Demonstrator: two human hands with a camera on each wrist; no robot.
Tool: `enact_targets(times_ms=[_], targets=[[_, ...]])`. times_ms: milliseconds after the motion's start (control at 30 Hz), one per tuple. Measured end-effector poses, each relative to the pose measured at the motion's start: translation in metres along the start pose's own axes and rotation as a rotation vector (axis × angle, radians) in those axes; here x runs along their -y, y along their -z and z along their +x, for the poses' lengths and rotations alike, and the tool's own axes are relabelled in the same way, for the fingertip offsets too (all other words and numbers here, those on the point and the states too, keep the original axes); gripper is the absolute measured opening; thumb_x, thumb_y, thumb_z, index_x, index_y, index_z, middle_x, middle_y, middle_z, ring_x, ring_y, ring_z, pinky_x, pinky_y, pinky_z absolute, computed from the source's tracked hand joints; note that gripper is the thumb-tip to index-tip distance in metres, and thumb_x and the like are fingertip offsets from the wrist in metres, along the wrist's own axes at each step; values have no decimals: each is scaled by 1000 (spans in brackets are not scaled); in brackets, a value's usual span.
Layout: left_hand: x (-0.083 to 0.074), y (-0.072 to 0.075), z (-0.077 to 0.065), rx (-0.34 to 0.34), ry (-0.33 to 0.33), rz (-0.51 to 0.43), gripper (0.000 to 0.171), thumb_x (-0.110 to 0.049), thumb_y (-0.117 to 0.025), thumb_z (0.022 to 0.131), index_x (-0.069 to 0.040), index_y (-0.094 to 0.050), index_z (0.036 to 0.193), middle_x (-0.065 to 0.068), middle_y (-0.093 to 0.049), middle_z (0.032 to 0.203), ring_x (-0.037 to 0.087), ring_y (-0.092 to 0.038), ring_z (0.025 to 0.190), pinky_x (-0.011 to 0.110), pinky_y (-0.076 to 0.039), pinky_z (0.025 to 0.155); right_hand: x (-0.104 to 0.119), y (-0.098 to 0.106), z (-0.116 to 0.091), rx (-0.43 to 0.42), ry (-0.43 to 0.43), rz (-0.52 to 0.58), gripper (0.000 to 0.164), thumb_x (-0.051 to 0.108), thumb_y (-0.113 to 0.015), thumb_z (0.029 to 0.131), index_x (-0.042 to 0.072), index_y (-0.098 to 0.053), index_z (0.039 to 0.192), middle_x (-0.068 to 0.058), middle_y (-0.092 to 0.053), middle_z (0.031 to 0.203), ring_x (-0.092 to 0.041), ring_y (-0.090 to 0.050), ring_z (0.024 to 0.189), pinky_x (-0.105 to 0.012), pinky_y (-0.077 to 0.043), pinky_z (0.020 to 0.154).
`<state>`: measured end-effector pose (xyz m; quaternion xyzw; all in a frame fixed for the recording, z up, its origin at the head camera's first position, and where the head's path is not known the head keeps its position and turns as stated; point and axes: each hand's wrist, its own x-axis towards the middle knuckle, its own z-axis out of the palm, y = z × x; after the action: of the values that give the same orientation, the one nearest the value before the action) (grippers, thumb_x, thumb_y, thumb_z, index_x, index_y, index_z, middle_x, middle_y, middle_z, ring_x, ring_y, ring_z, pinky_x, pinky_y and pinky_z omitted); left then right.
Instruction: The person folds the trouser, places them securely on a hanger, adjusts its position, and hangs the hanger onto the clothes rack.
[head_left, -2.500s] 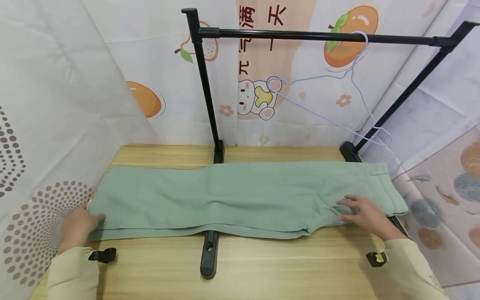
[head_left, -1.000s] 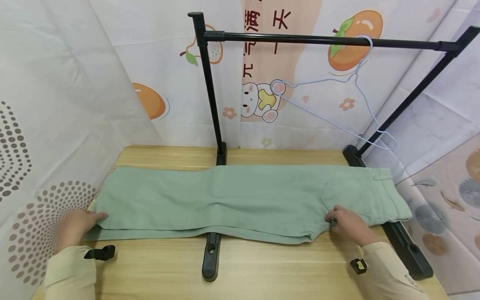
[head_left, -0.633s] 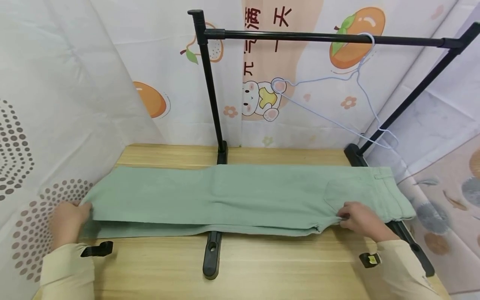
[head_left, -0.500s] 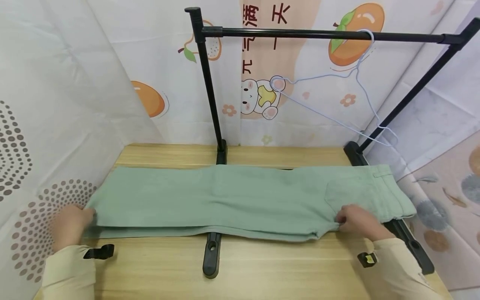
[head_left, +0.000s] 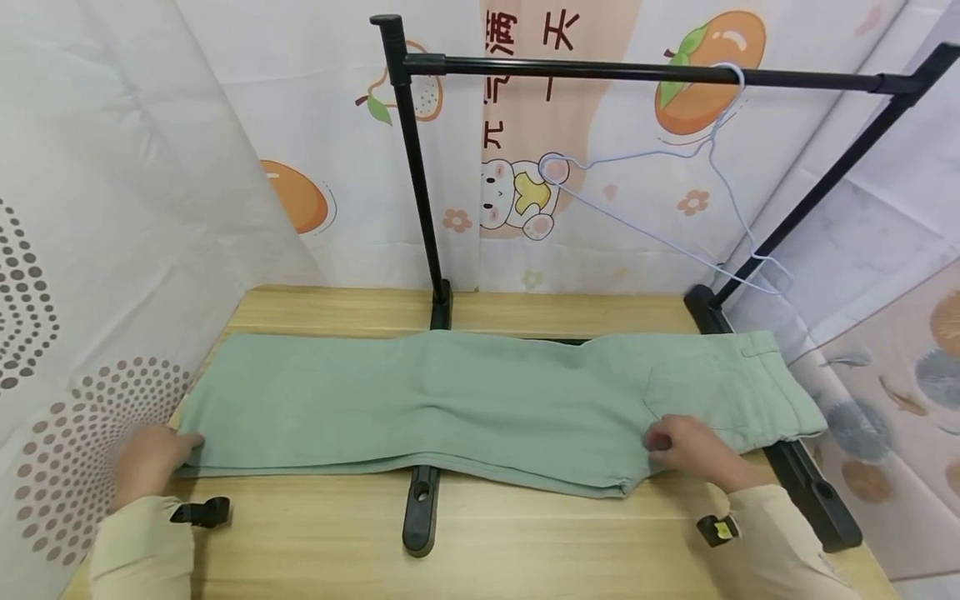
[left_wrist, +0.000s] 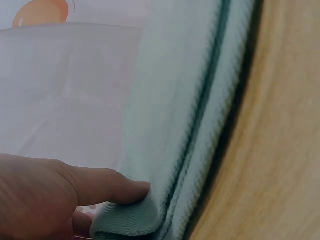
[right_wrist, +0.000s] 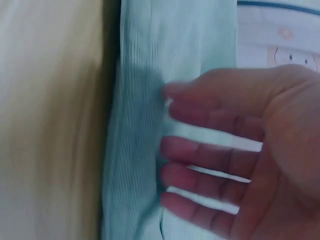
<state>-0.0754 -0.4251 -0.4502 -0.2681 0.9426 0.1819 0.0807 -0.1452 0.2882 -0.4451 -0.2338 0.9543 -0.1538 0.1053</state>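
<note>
Pale green trousers (head_left: 510, 400), folded lengthwise with one leg over the other, lie across the wooden table, waist to the right. My left hand (head_left: 150, 458) is at the leg hems on the left end. In the left wrist view its thumb (left_wrist: 122, 187) lies on top of the hem, with a finger underneath, pinching the cloth. My right hand (head_left: 693, 450) is over the crotch and seat, below the back pocket. The right wrist view shows its fingers (right_wrist: 200, 155) loosely extended, thumb close to the index finger, no cloth gripped between them.
A black clothes rack (head_left: 570, 68) stands behind, its feet passing under the trousers. From its bar hangs a pale blue wire hanger (head_left: 637, 223). One rack foot (head_left: 422, 521) sticks out in front of the trousers. Printed curtains (head_left: 127, 208) enclose the table (head_left: 570, 550).
My left hand lifted the upper leg's hem and laid it down closer to the lower leg's edge. The right hand pinched the crotch cloth, pulled it toward me and let go.
</note>
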Motion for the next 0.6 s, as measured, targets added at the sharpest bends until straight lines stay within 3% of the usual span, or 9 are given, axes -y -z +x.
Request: enact_targets(times_ms=[100, 267, 433, 600], targets=[[1, 0, 0, 12, -4, 14, 44, -26, -58, 88, -9, -47, 49, 2, -39, 50, 18, -40, 50, 30, -36, 46, 14, -8, 3, -25, 37, 28, 13, 25, -78, 80, 16, -70, 83, 10, -61, 78, 0, -53, 71, -25, -47, 63], [1, 2, 0, 33, -6, -26, 42, -26, -59, 88, -3, -49, 55, 5, -42, 54, 20, -43, 54, 31, -37, 49, 38, -17, 5, 0, 128, 73, 27, 42, -80, 77, 18, -71, 87, 13, -60, 83, 0, -53, 75, -23, -48, 66], [-1, 4, 0, 35, -5, -33, 41, -26, -58, 89, 5, -52, 64, 8, -43, 58, 23, -45, 56, 31, -39, 49, 53, -28, 7, -14, 234, -9, 21, 22, -84, 72, 17, -70, 87, 11, -56, 85, -2, -49, 75, -24, -46, 66], [-2, 4, 3, 44, 22, -48, 44, -25, -57, 89, 18, -54, 79, 18, -49, 66, 29, -48, 63, 34, -41, 52, 57, -37, 10, -108, 290, -117, 24, -1, -72, 65, 16, -67, 82, 10, -54, 79, -2, -48, 70, -24, -46, 63]])
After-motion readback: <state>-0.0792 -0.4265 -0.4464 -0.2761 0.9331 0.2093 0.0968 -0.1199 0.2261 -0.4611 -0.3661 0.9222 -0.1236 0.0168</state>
